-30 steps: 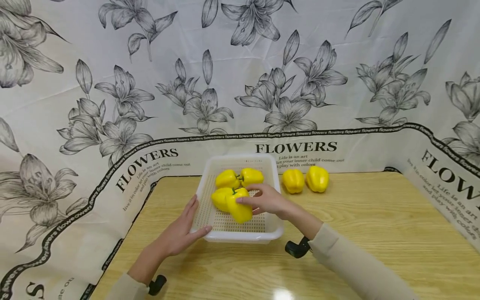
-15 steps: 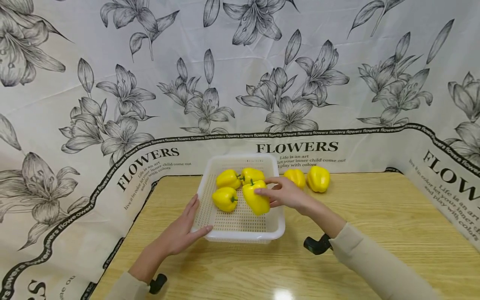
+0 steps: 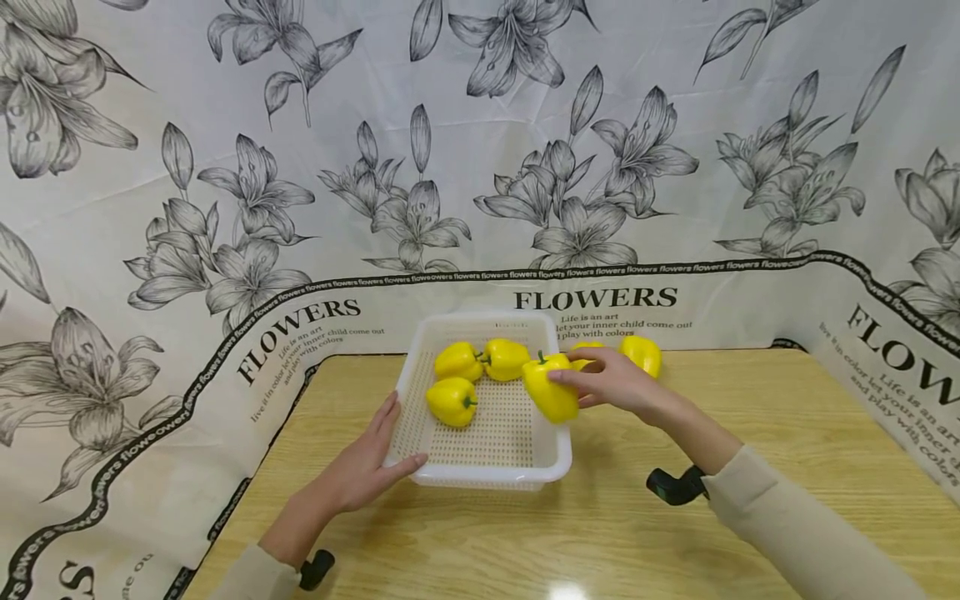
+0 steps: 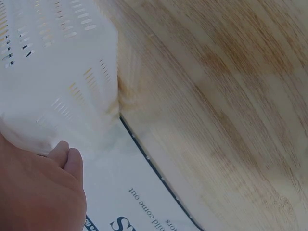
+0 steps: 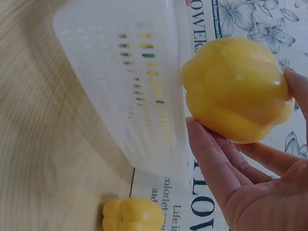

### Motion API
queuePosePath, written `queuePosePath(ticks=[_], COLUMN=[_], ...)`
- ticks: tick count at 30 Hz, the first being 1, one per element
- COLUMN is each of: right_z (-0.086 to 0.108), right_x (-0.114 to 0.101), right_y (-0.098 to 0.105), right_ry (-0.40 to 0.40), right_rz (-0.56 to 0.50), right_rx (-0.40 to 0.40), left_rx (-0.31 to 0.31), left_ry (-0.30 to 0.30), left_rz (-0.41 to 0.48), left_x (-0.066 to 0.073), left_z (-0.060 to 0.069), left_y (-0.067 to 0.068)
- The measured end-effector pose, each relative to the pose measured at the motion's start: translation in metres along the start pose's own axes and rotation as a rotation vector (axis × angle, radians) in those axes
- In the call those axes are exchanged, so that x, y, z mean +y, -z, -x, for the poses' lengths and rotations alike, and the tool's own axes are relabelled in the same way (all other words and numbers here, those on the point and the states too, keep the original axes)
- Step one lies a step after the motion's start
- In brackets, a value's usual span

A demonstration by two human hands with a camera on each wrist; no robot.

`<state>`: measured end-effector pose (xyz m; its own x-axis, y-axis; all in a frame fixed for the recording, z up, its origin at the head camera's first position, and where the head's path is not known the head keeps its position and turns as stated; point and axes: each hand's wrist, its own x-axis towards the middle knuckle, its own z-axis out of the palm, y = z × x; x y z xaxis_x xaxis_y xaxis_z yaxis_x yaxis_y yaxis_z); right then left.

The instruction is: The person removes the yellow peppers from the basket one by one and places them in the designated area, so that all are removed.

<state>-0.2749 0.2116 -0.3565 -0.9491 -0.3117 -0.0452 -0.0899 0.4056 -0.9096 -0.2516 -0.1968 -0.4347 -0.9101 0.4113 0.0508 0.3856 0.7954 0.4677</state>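
Note:
My right hand (image 3: 618,383) pinches a yellow bell pepper (image 3: 551,390) over the right rim of the white basket (image 3: 487,474). In the right wrist view the pepper (image 5: 238,89) lies between thumb and fingers of the hand (image 5: 260,178), beside the basket's outer wall (image 5: 106,72). Inside the basket lie three more yellow peppers (image 3: 452,402). My left hand (image 3: 360,467) grips the basket's left rim near its front corner; in the left wrist view the hand (image 4: 43,187) touches the basket's edge (image 4: 57,96).
Two yellow peppers (image 3: 641,357) stand on the wooden table (image 3: 780,433) right of the basket, one partly hidden behind my right hand. A white cloth (image 3: 420,67) printed with flowers and lettering stands behind the table and along its sides.
The right hand has moved right with its pepper, from above the basket's middle to its right rim. The peppers inside the basket are now uncovered. The left hand has stayed on the rim.

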Motion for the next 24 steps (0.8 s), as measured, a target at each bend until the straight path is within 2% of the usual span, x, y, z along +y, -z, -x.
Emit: queuePosePath(ticks=[9, 16, 24], right_z=[0.007, 0.014, 0.019], right_x=[0.013, 0.023, 0.035], right_y=[0.026, 0.051, 0.079], right_ry=[0.026, 0.013, -0.022], right_rz=[-0.027, 0.047, 0.077], right_rx=[0.021, 0.072, 0.116], left_rx=[0.009, 0.008, 0.005], left_ry=[0.001, 0.005, 0.008], left_rz=[-0.006, -0.013, -0.009], left_x=[-0.001, 0.0, 0.001], left_z=[0.0, 0.0, 0.0], left_y=[-0.001, -0.002, -0.001])
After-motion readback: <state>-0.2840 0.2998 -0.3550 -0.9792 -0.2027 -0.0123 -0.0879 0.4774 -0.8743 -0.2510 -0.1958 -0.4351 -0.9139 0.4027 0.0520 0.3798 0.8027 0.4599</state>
